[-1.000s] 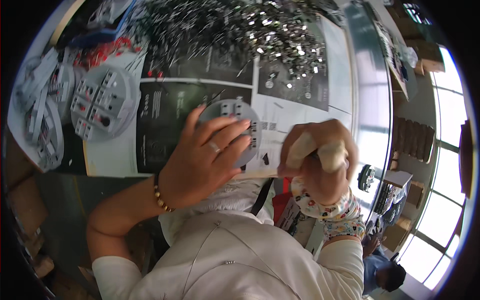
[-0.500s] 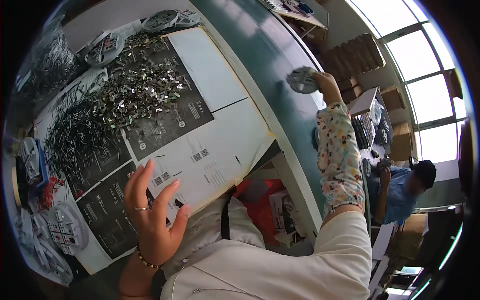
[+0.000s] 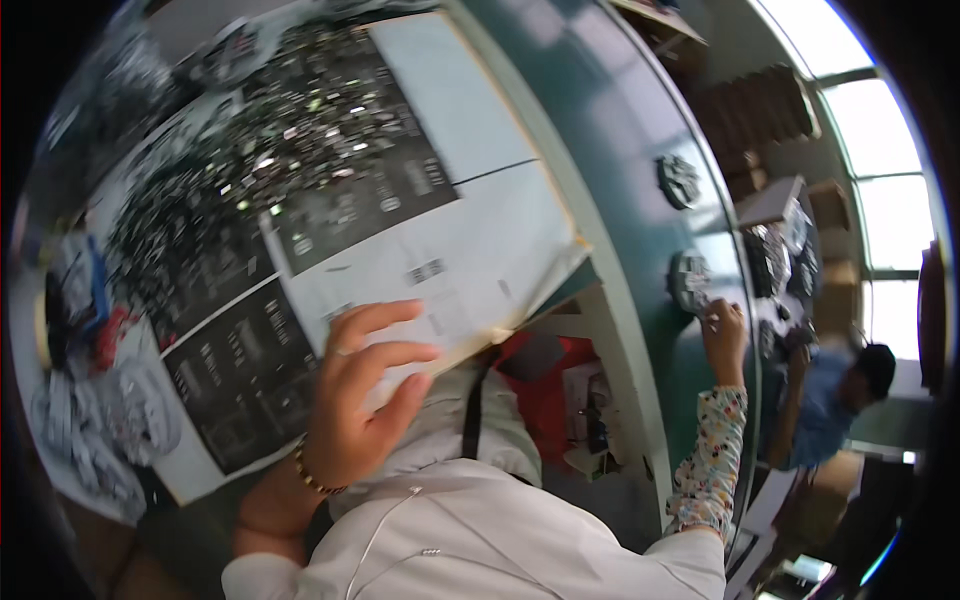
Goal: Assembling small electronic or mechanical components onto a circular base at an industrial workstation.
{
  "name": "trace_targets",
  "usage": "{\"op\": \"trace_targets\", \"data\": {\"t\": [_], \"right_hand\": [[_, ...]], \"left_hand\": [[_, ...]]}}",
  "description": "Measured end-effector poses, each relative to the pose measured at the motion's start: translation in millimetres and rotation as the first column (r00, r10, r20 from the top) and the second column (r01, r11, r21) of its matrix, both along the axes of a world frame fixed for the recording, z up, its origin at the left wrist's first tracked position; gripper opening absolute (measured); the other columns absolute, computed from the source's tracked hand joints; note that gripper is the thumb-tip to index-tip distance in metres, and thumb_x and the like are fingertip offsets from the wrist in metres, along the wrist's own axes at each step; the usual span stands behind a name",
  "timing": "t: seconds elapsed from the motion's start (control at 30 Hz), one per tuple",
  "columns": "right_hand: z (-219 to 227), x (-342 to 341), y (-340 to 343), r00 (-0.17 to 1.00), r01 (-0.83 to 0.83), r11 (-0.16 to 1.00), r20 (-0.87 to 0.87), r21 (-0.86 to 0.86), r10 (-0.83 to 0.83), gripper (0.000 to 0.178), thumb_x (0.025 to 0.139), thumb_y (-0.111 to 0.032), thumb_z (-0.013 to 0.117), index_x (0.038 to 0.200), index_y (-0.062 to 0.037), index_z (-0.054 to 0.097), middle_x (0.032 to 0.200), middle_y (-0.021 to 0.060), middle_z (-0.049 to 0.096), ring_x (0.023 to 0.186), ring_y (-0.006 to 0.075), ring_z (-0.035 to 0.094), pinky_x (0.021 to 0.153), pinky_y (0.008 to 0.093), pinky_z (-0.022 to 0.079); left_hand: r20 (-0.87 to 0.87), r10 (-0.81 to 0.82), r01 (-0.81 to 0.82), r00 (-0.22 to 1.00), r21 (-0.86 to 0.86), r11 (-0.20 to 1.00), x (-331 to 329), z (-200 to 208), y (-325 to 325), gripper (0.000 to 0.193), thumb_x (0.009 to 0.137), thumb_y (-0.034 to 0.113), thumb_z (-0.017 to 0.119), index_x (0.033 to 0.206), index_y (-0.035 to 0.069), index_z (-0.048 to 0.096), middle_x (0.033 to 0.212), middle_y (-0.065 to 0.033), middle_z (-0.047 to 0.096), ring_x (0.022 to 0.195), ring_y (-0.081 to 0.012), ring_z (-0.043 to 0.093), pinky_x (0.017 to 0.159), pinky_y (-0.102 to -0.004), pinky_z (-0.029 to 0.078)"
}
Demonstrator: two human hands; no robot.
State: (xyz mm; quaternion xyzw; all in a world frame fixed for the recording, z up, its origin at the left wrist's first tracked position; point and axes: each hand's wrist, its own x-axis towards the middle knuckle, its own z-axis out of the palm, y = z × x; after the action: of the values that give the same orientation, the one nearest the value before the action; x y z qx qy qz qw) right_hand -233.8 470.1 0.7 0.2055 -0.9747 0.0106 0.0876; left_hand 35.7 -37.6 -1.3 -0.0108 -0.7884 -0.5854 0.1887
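Observation:
My right hand (image 3: 725,333) reaches far out over the green work surface (image 3: 620,150). Its curled fingers grip the near rim of a round grey plastic part (image 3: 689,278) with dark pieces on it. A second round part (image 3: 679,181) lies farther up the same surface, apart from my hand. Nearer to me, my left hand (image 3: 370,380) hovers with fingers spread and nothing in them, over the front edge of a printed cardboard sheet (image 3: 480,235). Heaped on the sheet are small shiny metal pieces (image 3: 300,130) and thin dark pins (image 3: 165,235), blurred by motion.
More round grey parts (image 3: 145,415) are stacked at the left edge, beside a red bunch of small pieces (image 3: 115,340). A clear plastic bag (image 3: 105,85) stands at the far left. Under the table is a red bag (image 3: 545,365). Someone in blue (image 3: 825,410) works across the green surface.
My right hand has let go of one round part, which now lies on the green surface, and has come back toward me to another. The view has shifted; my left hand stays spread.

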Motion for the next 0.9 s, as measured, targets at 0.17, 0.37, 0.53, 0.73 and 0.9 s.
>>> {"op": "trace_targets", "data": {"t": [0.17, 0.37, 0.53, 0.73, 0.9], "right_hand": [[42, 34, -130, 0.967, -0.109, 0.975, 0.207, -0.192, 0.149, 0.014, 0.075, 0.004, 0.065, 0.079, -0.0039, 0.054, 0.068, 0.0021, 0.048, 0.059, 0.0148, 0.039, 0.055, 0.0280, 0.035], [68, 121, -349, 0.544, -0.621, 0.526, 0.164, -0.581, 0.823, 0.023, 0.066, 0.004, 0.069, 0.084, -0.0077, 0.061, 0.073, 0.0032, 0.057, 0.058, 0.0194, 0.047, 0.054, 0.0312, 0.041], [63, 108, -430, 0.317, -0.725, 0.324, 0.123, -0.608, 0.940, 0.030, 0.075, 0.001, 0.076, 0.103, -0.0040, 0.069, 0.079, 0.0036, 0.063, 0.066, 0.0199, 0.053, 0.062, 0.0319, 0.047], [-5, 69, -464, 0.424, -0.848, 0.363, -0.082, -0.386, 0.902, 0.028, 0.078, 0.005, 0.071, 0.103, -0.0052, 0.069, 0.084, 0.0041, 0.063, 0.067, 0.0199, 0.056, 0.065, 0.0323, 0.049], [-14, 74, -468, 0.445, -0.837, 0.396, -0.048, -0.378, 0.894, 0.027, 0.077, 0.005, 0.069, 0.101, -0.0066, 0.068, 0.091, 0.0051, 0.066, 0.067, 0.0218, 0.059, 0.065, 0.0328, 0.050]], "left_hand": [[-0.056, -0.048, 0.054, 0.997, 0.120, 0.991, 5, 3, 9, 0.032, 0.092, 0.006, 0.068, 0.124, 0.002, 0.063, 0.134, -0.0176, 0.060, 0.124, -0.0302, 0.057, 0.106, -0.0420, 0.046], [0.050, 0.330, -0.293, 0.943, 0.594, 0.749, 2, 13, 23, 0.067, 0.091, 0.007, 0.072, 0.148, 0.000, 0.038, 0.137, -0.0191, 0.057, 0.126, -0.0307, 0.058, 0.106, -0.0436, 0.050], [0.225, 0.386, -0.435, 0.895, 0.629, 0.644, 46, 8, -37, 0.074, 0.089, -0.001, 0.069, 0.153, 0.001, 0.033, 0.134, -0.0177, 0.056, 0.112, -0.0258, 0.065, 0.094, -0.0354, 0.056], [0.369, 0.272, -0.384, 0.889, 0.276, 0.881, 77, 9, -78, 0.065, 0.087, -0.003, 0.065, 0.147, 0.005, 0.045, 0.130, -0.0145, 0.057, 0.110, -0.0239, 0.061, 0.091, -0.0313, 0.052], [0.232, 0.424, -0.323, 0.875, -0.372, 0.870, 70, -2, -92, 0.061, 0.083, -0.001, 0.067, 0.142, 0.006, 0.051, 0.129, -0.0143, 0.058, 0.111, -0.0253, 0.057, 0.093, -0.0323, 0.049]]}}
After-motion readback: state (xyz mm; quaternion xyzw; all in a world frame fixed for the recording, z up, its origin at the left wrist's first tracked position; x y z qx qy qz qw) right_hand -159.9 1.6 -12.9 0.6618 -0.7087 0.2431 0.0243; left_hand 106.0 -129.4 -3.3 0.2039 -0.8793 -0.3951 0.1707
